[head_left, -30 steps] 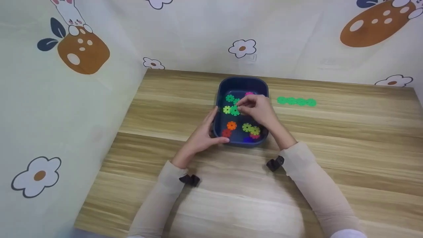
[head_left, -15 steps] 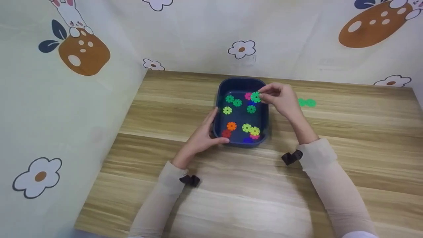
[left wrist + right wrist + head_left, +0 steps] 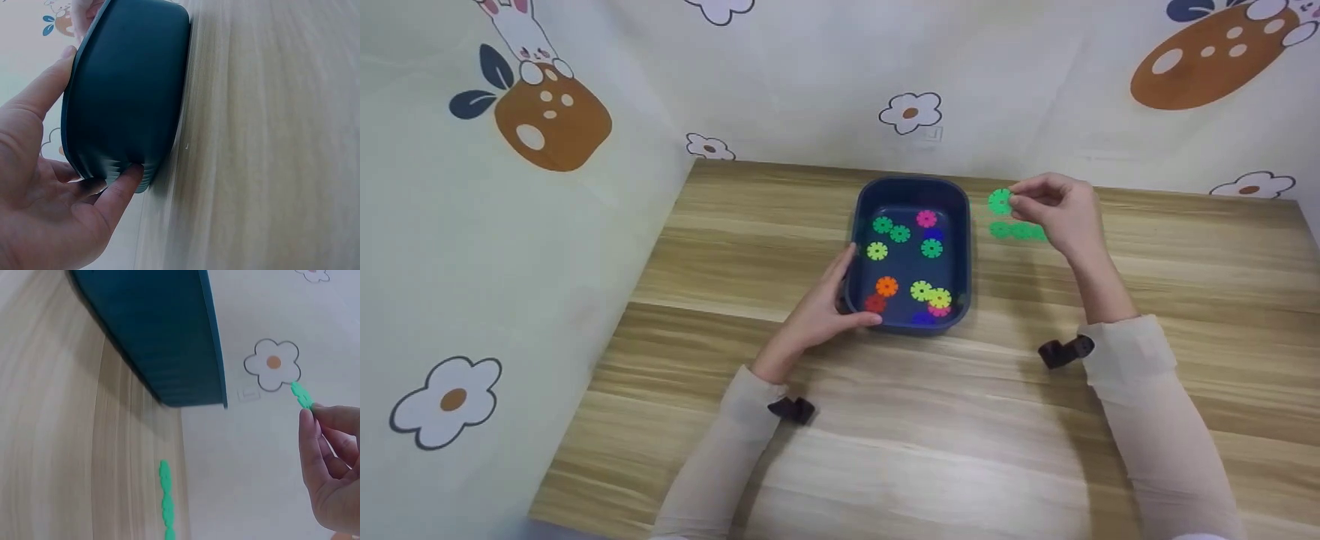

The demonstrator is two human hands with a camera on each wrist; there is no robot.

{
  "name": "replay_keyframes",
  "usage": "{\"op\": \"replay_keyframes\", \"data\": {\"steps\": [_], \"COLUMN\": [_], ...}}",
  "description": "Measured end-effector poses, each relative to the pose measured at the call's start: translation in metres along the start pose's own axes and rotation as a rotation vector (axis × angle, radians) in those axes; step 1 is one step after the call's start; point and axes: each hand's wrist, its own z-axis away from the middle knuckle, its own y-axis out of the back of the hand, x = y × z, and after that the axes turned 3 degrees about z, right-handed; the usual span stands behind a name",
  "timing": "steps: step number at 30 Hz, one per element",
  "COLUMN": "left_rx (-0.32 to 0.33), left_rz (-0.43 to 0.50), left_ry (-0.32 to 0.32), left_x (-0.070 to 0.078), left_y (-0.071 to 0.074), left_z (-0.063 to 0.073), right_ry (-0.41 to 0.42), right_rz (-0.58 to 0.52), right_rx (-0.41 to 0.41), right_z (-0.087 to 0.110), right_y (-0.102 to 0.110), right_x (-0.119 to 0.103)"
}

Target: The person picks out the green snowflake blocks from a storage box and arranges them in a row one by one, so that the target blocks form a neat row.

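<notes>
Now that the green disc (image 3: 998,203) is out of the blue bin (image 3: 911,193), the right hand (image 3: 1067,214) pinches it near the green row (image 3: 1020,231), the left hand (image 3: 821,311) clasping the bin.

The right fingers (image 3: 1039,184) pinch a green disc (image 3: 999,202) near a row of green discs (image 3: 1019,231); the left fingers (image 3: 838,270) hold a navy tub (image 3: 906,268).

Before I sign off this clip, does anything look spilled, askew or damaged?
Nothing stands out. The blue tray sits upright on the table, held by the left hand, with colored discs inside. The green row beside it looks laid out rather than spilled, though partly hidden. The right hand pinches a green disc with no visible damage.
</notes>
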Motion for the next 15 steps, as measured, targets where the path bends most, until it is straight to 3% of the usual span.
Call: {"op": "replay_keyframes", "data": {"steps": [15], "left_rx": [0.005], "left_rz": [-0.026], "left_ry": [0.006], "left_x": [0.001], "left_y": [-0.001], "left_z": [0.0], "right_ry": [-0.053], "right_rz": [-0.207], "right_rx": [0.131], "right_z": [0.006], "right_y": [0.045], "right_x": [0.019]}}
